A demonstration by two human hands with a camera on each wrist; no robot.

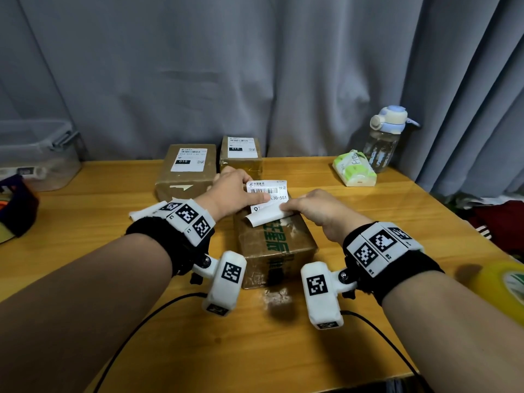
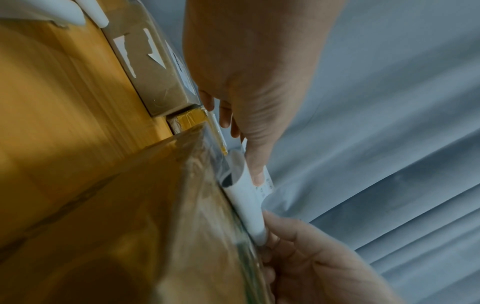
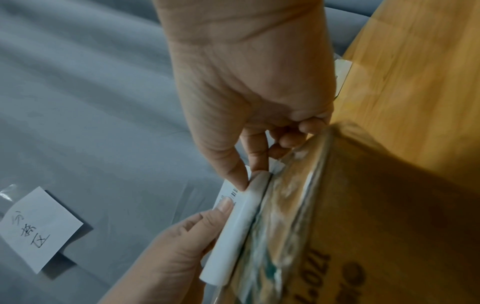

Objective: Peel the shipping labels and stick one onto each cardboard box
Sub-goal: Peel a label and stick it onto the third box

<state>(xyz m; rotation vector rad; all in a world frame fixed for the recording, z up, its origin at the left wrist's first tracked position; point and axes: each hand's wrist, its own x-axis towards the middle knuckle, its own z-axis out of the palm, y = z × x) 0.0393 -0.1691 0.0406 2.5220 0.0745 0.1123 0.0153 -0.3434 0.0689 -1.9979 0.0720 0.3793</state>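
A cardboard box (image 1: pixel 275 239) with green print lies mid-table, wrapped in clear tape. Just above its far end both hands hold a white shipping label (image 1: pixel 268 190) with a barcode. My left hand (image 1: pixel 255 194) pinches the label from the left, thumb (image 2: pixel 257 170) pressed on its printed face. My right hand (image 1: pixel 289 207) pinches the curled white backing strip (image 3: pixel 233 236) at the label's near edge, which bends down toward the box top. Behind stand two more boxes, a larger one (image 1: pixel 185 180) and a smaller one (image 1: pixel 241 161), each with a white label on top.
A water bottle (image 1: pixel 382 140) and a tissue pack (image 1: pixel 354 168) sit at the back right. A yellow tape roll (image 1: pixel 502 285) lies at the right edge, a clear plastic bin (image 1: pixel 34 154) at the far left. A white paper scrap (image 1: pixel 139 214) lies by my left wrist.
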